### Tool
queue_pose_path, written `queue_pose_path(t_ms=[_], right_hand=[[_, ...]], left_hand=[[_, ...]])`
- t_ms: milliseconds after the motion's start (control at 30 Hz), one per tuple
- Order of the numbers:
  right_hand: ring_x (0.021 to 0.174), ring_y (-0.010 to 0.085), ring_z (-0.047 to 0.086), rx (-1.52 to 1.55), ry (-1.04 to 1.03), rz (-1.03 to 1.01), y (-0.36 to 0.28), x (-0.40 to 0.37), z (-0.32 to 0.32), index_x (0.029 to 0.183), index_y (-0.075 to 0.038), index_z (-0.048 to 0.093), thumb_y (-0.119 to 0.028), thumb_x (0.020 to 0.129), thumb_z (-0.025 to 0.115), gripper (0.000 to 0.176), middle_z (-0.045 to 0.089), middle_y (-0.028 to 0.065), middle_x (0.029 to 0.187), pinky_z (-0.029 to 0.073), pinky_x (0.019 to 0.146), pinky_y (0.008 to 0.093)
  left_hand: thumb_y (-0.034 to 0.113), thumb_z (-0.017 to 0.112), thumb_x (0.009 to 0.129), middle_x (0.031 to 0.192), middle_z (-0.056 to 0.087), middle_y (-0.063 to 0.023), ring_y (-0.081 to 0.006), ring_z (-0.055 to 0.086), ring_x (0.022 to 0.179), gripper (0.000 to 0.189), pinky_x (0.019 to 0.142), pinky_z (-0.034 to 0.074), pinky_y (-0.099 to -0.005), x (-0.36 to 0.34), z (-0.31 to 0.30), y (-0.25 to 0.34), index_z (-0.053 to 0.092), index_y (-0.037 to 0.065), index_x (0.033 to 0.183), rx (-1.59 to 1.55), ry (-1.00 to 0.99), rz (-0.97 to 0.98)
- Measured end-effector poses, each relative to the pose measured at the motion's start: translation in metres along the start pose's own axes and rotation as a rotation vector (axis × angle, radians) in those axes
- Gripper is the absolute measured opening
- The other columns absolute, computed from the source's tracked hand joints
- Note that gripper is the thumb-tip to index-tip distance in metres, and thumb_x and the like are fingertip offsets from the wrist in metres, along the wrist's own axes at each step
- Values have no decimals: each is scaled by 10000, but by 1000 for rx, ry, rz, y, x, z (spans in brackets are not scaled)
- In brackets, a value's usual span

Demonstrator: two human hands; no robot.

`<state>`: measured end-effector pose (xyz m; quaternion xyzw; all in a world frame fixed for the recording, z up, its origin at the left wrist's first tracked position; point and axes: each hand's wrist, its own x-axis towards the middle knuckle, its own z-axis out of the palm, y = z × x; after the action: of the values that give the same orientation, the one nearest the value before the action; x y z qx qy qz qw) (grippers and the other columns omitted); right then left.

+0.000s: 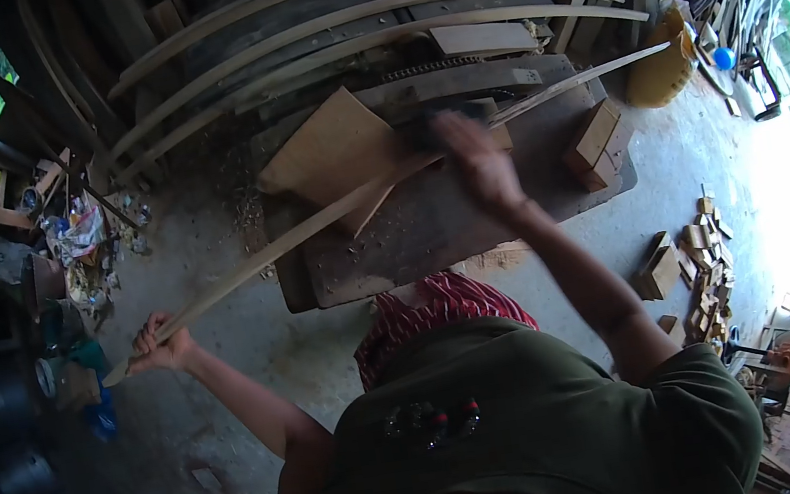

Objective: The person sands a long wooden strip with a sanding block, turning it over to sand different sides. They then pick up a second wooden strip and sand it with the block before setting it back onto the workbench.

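A long, slender wooden strip (284, 245) runs slantwise over the workbench, from low on the left to the upper right. Its near left end is in my left hand (161, 344), with the fingers wrapped round it. My right hand (479, 159) is on the middle of the strip, over the bench, and is smeared by motion. Beneath its fingers is a dark block-like tool (447, 124), too blurred to name exactly. Under the strip lies a squarish wooden board (340, 143) on the dark workbench top (396, 257).
Several curved wooden strips (362, 14) lie across a dark surface at the back. A wooden block (595, 143) sits on the bench's right end, near a yellow container (659, 73). Offcuts (706, 269) are piled on the floor at right; clutter (80, 236) lies at left.
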<state>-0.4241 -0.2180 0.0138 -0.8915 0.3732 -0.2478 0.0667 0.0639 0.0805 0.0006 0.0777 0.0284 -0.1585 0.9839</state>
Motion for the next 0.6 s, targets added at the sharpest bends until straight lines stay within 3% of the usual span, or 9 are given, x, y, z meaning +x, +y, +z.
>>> queue_pose_path(t_ms=[67, 133, 167, 233, 367, 433, 533, 567, 600], right_hand=[[1339, 351, 447, -105, 159, 47, 66, -7, -10, 1380, -26, 490, -42, 893, 541, 491, 493, 184, 1423, 339, 1127, 449], [1342, 370, 437, -18, 182, 89, 77, -4, -21, 1339, -10, 526, -88, 946, 515, 401, 498, 197, 1416, 328, 1128, 463], [1346, 366, 433, -4, 203, 100, 79, -1, -13, 1346, -12, 519, -84, 942, 511, 411, 493, 197, 1420, 320, 1132, 461], [1370, 356, 403, 82, 226, 96, 82, 2, -2, 1370, -17, 493, -104, 942, 504, 437, 470, 188, 1443, 288, 1149, 456], [1403, 340, 362, 71, 192, 127, 81, 1, 20, 1421, -26, 436, -131, 945, 464, 489, 426, 178, 1483, 241, 1175, 453], [1402, 333, 365, 96, 155, 157, 80, 2, 14, 1410, -29, 453, -105, 942, 470, 475, 428, 171, 1484, 255, 1171, 449], [1374, 328, 405, 64, 192, 117, 85, 2, 18, 1375, -29, 489, -113, 936, 512, 448, 464, 164, 1455, 280, 1161, 439], [1373, 343, 401, 28, 233, 118, 84, 3, 25, 1375, -25, 491, -97, 870, 555, 513, 466, 167, 1451, 287, 1158, 439], [1375, 351, 398, 112, 225, 203, 73, 5, 23, 1380, -22, 482, -95, 825, 538, 562, 467, 169, 1449, 286, 1156, 451]], left_hand=[[836, 465, 757, 449, 449, 104, -62, 456, 455, 714, 612, 434, -264, 22, -12, 15, 462, 160, 524, -16, -15, -1], [785, 484, 817, 554, 543, 62, -100, 541, 590, 665, 746, 467, -327, 44, -33, 40, 550, 147, 639, 145, -263, -170], [785, 484, 817, 554, 543, 62, -100, 541, 590, 665, 746, 467, -327, 43, -36, 42, 550, 147, 639, 161, -263, -172], [724, 512, 854, 905, 685, -8, -186, 624, 921, 596, 986, 424, -434, 8, -6, -4, 655, 157, 969, -15, -244, -140], [604, 623, 851, 1411, 525, -37, -270, 470, 1306, 699, 1179, 216, -537, -57, -13, -101, 498, 159, 1375, -47, -266, -275], [472, 709, 839, 1364, 558, -41, -263, 493, 1278, 620, 1172, 236, -522, -82, -19, -143, 530, 143, 1333, -80, -385, -506], [361, 751, 832, 1332, 571, -31, -241, 478, 1289, 547, 1152, 292, -485, -110, -17, -177, 550, 135, 1288, -25, -336, -655], [361, 751, 832, 1332, 571, -31, -241, 478, 1289, 547, 1152, 292, -485, -109, -14, -185, 550, 135, 1288, -32, -343, -671], [380, 668, 881, 1134, 593, -50, -244, 532, 1139, 366, 1101, 350, -473, -106, -16, -192, 551, 117, 1107, 13, -291, -647]])
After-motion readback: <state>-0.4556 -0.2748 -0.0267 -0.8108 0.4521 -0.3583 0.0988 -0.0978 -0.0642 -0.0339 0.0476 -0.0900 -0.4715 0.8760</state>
